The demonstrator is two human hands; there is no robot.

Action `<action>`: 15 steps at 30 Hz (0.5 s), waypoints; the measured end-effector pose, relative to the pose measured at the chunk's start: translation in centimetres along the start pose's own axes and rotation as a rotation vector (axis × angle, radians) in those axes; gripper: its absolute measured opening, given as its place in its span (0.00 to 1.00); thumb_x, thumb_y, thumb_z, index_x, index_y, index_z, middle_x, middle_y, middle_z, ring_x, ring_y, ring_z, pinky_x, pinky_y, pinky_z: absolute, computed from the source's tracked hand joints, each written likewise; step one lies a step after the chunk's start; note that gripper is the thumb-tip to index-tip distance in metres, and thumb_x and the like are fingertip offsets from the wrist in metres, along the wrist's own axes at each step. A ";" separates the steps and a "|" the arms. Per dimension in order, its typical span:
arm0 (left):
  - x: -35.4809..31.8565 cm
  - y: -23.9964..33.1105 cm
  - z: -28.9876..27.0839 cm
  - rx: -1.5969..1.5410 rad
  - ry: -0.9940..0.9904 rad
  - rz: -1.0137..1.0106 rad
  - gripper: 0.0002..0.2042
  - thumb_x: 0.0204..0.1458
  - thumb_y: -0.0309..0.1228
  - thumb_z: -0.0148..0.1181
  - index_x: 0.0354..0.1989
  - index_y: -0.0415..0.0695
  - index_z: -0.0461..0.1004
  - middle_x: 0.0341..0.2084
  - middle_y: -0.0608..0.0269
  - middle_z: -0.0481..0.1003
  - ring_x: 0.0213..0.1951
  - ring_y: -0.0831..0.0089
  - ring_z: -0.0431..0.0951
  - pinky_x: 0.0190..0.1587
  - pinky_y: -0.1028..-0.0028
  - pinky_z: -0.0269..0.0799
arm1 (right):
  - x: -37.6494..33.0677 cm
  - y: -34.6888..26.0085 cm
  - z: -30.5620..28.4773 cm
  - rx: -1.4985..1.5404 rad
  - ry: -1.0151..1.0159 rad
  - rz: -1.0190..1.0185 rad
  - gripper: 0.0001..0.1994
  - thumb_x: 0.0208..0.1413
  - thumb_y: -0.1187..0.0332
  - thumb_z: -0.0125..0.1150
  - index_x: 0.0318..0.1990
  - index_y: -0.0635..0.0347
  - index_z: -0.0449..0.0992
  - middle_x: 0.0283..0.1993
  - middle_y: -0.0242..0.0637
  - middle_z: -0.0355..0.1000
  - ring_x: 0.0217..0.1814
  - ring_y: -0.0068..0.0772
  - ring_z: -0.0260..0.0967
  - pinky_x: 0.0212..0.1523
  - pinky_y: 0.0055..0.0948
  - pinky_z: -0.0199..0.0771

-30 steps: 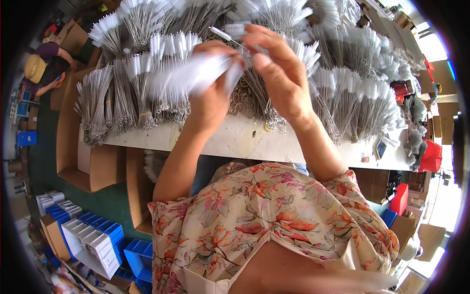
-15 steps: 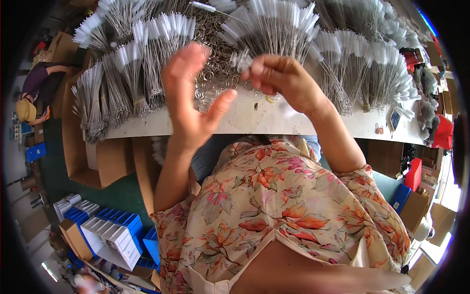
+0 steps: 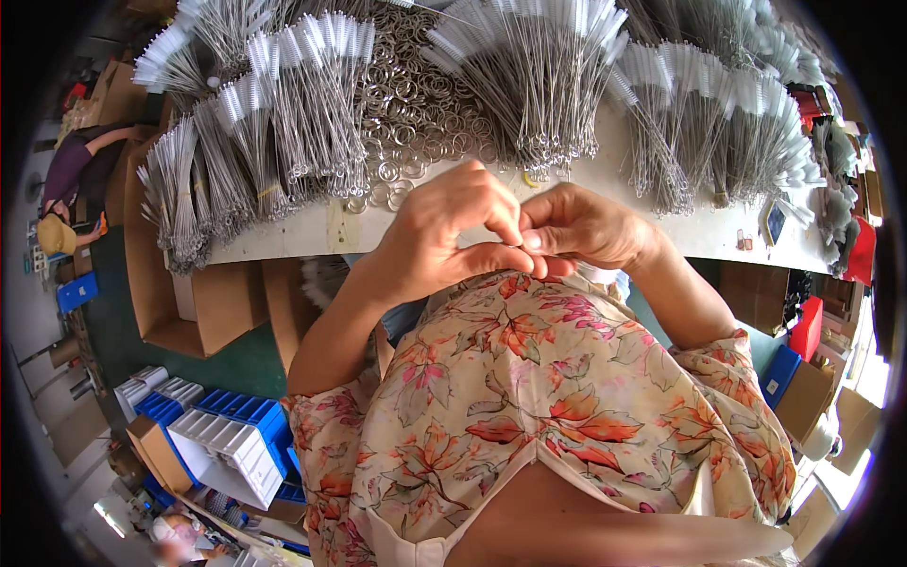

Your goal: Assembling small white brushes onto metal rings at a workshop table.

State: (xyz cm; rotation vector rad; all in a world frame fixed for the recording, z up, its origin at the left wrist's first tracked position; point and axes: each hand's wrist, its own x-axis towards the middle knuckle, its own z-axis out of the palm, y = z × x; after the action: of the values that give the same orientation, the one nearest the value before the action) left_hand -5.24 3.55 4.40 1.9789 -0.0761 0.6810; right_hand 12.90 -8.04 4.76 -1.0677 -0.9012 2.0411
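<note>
My left hand and my right hand meet in front of my chest, just over the near edge of the white table. The fingertips of both are pinched together and touch. Whatever is between them is too small or hidden to make out. Beyond my hands lies a loose heap of metal split rings. To the right of the heap rests a bundle of wire-handled brushes with white bristles, its looped wire ends toward me.
More brush bundles stand at the left and right of the table. An open cardboard box is below the left edge. White and blue plastic bins are at lower left. A person bends over at far left.
Both hands have come back toward my chest and together. The left has gone from spread fingers to a pinch, while the right has moved down from beside the rings.
</note>
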 end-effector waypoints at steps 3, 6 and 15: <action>0.8 -2.7 -1.0 0.251 -0.074 -0.118 0.12 0.39 0.33 0.66 0.30 0.42 0.74 0.30 0.63 0.74 0.36 0.69 0.74 0.40 0.72 0.69 | -2.1 1.1 -1.4 -0.476 0.362 -0.074 0.07 0.54 0.68 0.54 0.36 0.60 0.76 0.25 0.30 0.72 0.24 0.18 0.67 0.23 0.19 0.67; 0.5 -6.9 -6.8 0.829 0.111 -0.165 0.11 0.41 0.26 0.63 0.35 0.44 0.75 0.35 0.65 0.74 0.41 0.69 0.73 0.46 0.71 0.68 | -4.2 1.0 -2.5 -1.624 0.711 -0.002 0.04 0.49 0.71 0.55 0.30 0.58 0.77 0.29 0.33 0.74 0.30 0.28 0.73 0.28 0.27 0.72; 2.3 -9.8 -9.1 0.987 0.023 -0.149 0.05 0.41 0.28 0.64 0.26 0.42 0.75 0.32 0.65 0.73 0.39 0.68 0.71 0.44 0.70 0.66 | -0.6 4.6 -2.2 -1.177 0.710 -0.268 0.04 0.48 0.74 0.54 0.26 0.62 0.75 0.25 0.36 0.72 0.26 0.31 0.72 0.29 0.29 0.70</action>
State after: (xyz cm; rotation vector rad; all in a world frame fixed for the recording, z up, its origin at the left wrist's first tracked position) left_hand -3.98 16.61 0.76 2.8678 0.5093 0.7074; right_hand 14.06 -10.41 0.37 -1.9217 -1.7215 0.6461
